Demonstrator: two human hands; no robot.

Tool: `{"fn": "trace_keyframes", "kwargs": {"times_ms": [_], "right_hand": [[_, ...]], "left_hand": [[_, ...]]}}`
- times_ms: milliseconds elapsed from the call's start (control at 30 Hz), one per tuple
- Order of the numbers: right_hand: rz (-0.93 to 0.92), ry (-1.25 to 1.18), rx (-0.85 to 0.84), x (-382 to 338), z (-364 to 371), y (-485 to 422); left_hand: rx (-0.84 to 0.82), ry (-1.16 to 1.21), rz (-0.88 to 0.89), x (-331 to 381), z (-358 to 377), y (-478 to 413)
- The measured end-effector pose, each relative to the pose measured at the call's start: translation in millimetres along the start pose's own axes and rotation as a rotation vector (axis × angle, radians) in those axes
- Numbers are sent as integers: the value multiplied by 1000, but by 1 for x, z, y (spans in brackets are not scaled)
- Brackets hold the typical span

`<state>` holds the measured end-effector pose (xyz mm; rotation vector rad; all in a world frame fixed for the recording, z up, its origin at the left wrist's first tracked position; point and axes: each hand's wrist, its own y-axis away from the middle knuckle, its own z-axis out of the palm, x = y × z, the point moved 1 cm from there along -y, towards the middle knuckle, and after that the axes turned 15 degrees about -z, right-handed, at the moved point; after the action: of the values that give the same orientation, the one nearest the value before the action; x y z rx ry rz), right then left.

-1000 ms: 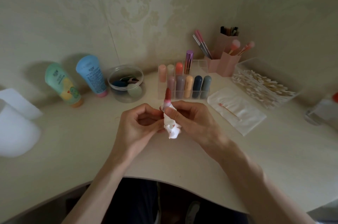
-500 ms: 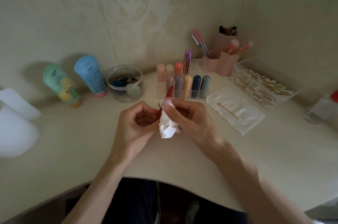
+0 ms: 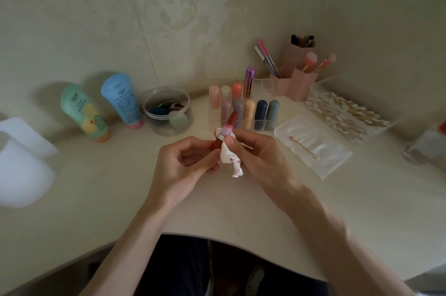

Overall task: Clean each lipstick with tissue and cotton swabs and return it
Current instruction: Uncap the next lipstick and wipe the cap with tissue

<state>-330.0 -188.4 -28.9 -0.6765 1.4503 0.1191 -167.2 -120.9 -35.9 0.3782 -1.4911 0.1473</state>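
Gripping lipstick (image 3: 228,124) base with left hand (image 3: 185,162), fingers curled round tube. Pinching crumpled, pink-stained tissue (image 3: 229,159) against collar with right hand (image 3: 257,158), thumb and fingers closed on it. Held mid-air over desk (image 3: 96,187), between both hands, just in front of rack (image 3: 265,125). Tilted up and away: bullet end toward rack, base toward body. Judged mid-wipe, return not yet due. For return: straight ahead to rack, short reach, left hand already on tube. For swab step: off to the right, swab (image 3: 303,147) on pad (image 3: 323,158) and swab box (image 3: 350,112) nearer right hand; would mean dropping tissue first.
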Motion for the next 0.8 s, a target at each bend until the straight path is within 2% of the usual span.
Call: {"fn": "trace_keyframes", "kwargs": {"times_ms": [200, 433, 600, 800], "right_hand": [[29, -117, -111, -4, -4, 0], [39, -25, -184, -8, -14, -2], [105, -86, -11, -6, -13, -4], [126, -39, 59, -5, -15, -3]], "left_hand": [[14, 30, 0, -2, 0, 0], [-11, -7, 39, -3, -1, -1], [-11, -16, 60, -2, -1, 1], [1, 48, 54, 1, -2, 3]]}}
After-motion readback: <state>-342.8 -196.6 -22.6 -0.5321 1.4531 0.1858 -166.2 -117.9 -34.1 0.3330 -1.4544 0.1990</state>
